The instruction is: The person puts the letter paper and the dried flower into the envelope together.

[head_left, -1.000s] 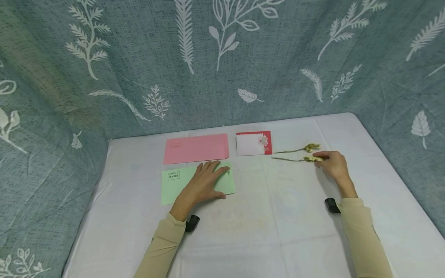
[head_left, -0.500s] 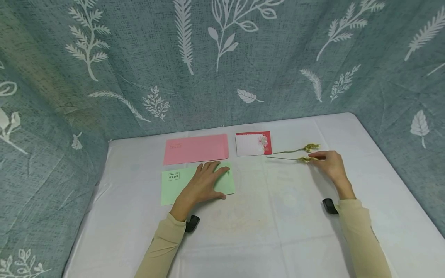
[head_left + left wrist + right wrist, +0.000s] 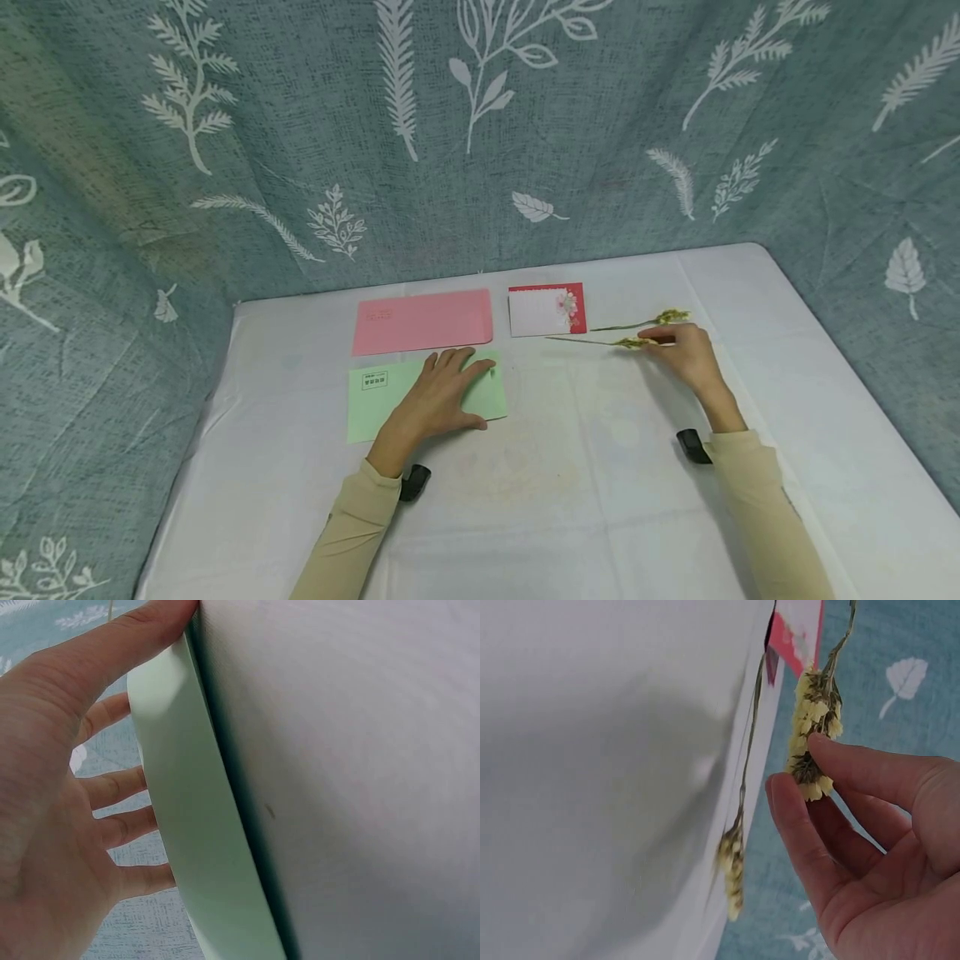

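A green envelope point(image 3: 366, 417) with a small printed box lies on the white table. My left hand point(image 3: 435, 400) rests on its right part, fingers spread and the thumb at the near edge. The left wrist view shows the same envelope point(image 3: 187, 780) from low down, fingertips along its far side. Between thumb and fingers my right hand point(image 3: 686, 354) pinches a yellow dried flower point(image 3: 626, 342) by its head, the thin stem pointing left. A second dried flower point(image 3: 671, 317) lies just behind it. In the right wrist view the pinched flower head point(image 3: 814, 716) shows between the fingertips.
Behind the green envelope lies a pink envelope point(image 3: 423, 321). To its right is a red and white floral card point(image 3: 538, 312), near the held stem's tip. A grey-green leaf-patterned cloth point(image 3: 420, 217) hangs along the back and sides of the table point(image 3: 540, 533).
My right hand has moved left with the dried flower, whose stem now reaches below the card. The left hand stays still on the green envelope.
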{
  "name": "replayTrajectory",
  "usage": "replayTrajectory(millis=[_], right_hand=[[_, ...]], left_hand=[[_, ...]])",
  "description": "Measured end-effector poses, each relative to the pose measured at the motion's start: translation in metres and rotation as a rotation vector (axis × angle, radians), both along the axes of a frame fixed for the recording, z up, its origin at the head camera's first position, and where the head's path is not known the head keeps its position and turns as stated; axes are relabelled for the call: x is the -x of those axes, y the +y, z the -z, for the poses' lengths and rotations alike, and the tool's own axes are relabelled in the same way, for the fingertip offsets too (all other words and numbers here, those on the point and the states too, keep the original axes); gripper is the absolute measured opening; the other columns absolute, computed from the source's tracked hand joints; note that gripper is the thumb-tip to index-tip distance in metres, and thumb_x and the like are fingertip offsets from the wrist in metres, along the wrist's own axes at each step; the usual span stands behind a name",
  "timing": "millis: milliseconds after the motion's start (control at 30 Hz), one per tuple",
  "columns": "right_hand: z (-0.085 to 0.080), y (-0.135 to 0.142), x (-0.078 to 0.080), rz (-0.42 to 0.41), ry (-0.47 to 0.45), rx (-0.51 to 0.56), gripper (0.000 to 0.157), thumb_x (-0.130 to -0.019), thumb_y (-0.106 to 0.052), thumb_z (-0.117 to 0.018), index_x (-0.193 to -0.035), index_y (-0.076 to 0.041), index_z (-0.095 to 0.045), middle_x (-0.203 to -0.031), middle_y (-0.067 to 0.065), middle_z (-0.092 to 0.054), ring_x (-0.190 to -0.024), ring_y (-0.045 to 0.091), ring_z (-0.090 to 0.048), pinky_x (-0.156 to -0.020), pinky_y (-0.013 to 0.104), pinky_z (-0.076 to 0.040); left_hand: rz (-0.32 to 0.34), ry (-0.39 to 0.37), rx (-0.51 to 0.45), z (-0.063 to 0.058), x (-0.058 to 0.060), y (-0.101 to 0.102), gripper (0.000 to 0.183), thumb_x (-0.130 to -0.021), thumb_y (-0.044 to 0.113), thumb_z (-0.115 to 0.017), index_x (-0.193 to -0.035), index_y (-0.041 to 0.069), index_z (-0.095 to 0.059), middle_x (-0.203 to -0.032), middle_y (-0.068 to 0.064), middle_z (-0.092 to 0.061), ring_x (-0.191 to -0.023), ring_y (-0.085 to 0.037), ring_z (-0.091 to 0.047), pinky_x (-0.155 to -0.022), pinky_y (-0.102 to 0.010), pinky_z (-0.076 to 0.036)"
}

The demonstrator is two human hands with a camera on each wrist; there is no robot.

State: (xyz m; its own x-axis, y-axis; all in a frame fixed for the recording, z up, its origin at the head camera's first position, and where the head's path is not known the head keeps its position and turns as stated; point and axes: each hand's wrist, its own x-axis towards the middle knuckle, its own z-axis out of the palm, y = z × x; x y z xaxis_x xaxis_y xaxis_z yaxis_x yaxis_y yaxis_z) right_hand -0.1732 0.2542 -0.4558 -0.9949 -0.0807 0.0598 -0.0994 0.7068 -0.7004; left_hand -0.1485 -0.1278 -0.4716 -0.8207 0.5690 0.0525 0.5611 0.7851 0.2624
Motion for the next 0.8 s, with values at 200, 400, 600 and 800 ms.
replayTrajectory(millis=[200, 400, 600, 800], right_hand=[[0.0, -0.013, 0.0, -0.022, -0.001, 0.004, 0.021, -0.088, 0.001, -0.068, -0.107, 0.007, -0.072, -0.107, 0.027, -0.069, -0.101, 0.044, -0.064, -0.087, 0.054, -0.051], [0.0, -0.024, -0.001, -0.055, 0.005, 0.005, 0.019, -0.087, 0.001, -0.069, -0.106, 0.007, -0.073, -0.108, 0.026, -0.069, -0.103, 0.043, -0.064, -0.087, 0.052, -0.052], [0.005, -0.035, -0.001, -0.086, 0.011, 0.002, 0.017, -0.085, 0.003, -0.071, -0.101, 0.006, -0.074, -0.103, 0.024, -0.07, -0.1, 0.042, -0.066, -0.084, 0.05, -0.054], [0.008, -0.047, 0.001, -0.11, 0.018, 0.005, 0.017, -0.084, 0.002, -0.072, -0.1, 0.006, -0.075, -0.102, 0.023, -0.071, -0.097, 0.039, -0.068, -0.082, 0.048, -0.055]], left_hand=[[-0.001, -0.004, 0.005, 0.001, 0.0, 0.0, 0.092, -0.063, 0.045, -0.09, -0.141, 0.018, -0.051, -0.142, -0.015, -0.045, -0.129, -0.034, -0.042, -0.106, -0.059, -0.032], [-0.002, 0.002, 0.007, 0.002, -0.002, 0.001, 0.092, -0.063, 0.046, -0.09, -0.141, 0.018, -0.051, -0.142, -0.016, -0.044, -0.13, -0.034, -0.042, -0.106, -0.058, -0.032], [0.002, 0.014, 0.001, 0.003, -0.004, 0.001, 0.091, -0.063, 0.045, -0.09, -0.141, 0.018, -0.051, -0.142, -0.016, -0.045, -0.129, -0.034, -0.042, -0.106, -0.058, -0.033], [0.002, 0.015, -0.009, 0.004, -0.006, 0.002, 0.091, -0.063, 0.045, -0.09, -0.141, 0.018, -0.051, -0.142, -0.016, -0.045, -0.129, -0.034, -0.042, -0.106, -0.059, -0.032]])
